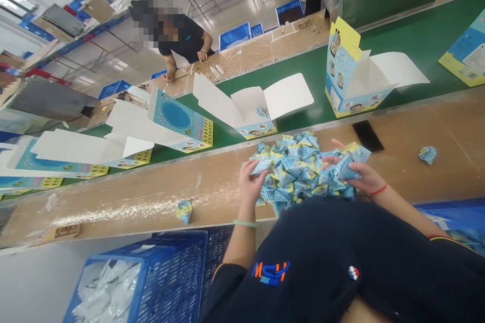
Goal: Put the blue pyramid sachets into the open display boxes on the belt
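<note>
A heap of small blue and yellow packets point(293, 166) lies on the brown work surface in front of me. At the heap's left side, my left hand point(250, 181) is closed around one light blue packet point(262, 165), thumb and fingers on its edges. On the right side, my right hand point(367, 177) is curled around a blue packet point(347, 169), with another yellow and blue one against its fingers. Just beyond the heap stands an open printed box point(257, 128), its white flaps spread, with a packet visible inside.
Several more open boxes stand along the green conveyor belt point(303, 106), one tall box point(343, 75) at right. A dark phone point(367, 135) and loose packets point(427, 154) lie on the bench. Blue crates point(170, 277) sit below. A co-worker point(185, 35) works across the belt.
</note>
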The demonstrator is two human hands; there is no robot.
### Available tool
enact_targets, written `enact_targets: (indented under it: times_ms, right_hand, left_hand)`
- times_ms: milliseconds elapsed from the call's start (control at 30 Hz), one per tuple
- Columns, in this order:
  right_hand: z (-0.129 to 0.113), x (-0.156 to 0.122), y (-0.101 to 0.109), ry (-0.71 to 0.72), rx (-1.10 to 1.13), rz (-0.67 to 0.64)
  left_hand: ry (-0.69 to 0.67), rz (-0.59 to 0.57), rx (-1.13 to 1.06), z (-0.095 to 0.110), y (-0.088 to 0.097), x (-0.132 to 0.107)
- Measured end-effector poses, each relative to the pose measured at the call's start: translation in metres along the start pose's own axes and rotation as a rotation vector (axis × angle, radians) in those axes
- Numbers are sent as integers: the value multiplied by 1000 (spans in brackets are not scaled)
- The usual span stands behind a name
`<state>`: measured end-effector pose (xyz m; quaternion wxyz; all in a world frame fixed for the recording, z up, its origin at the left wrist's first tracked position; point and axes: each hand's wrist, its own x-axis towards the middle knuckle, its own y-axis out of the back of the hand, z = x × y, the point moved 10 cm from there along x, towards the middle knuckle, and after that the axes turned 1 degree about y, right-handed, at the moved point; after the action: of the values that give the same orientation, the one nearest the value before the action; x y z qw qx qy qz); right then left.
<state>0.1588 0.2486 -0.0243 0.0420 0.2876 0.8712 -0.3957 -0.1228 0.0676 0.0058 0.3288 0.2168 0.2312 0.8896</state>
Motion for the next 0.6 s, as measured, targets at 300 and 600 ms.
enact_targets:
  times_ms: [300, 600]
  right_hand:
    - [0, 3, 10, 3, -37, 35]
    - [1, 2, 9, 52, -153, 72]
  left_hand:
    - [190, -501, 503, -32, -54, 61]
    - [177, -243, 648, -36, -71, 202]
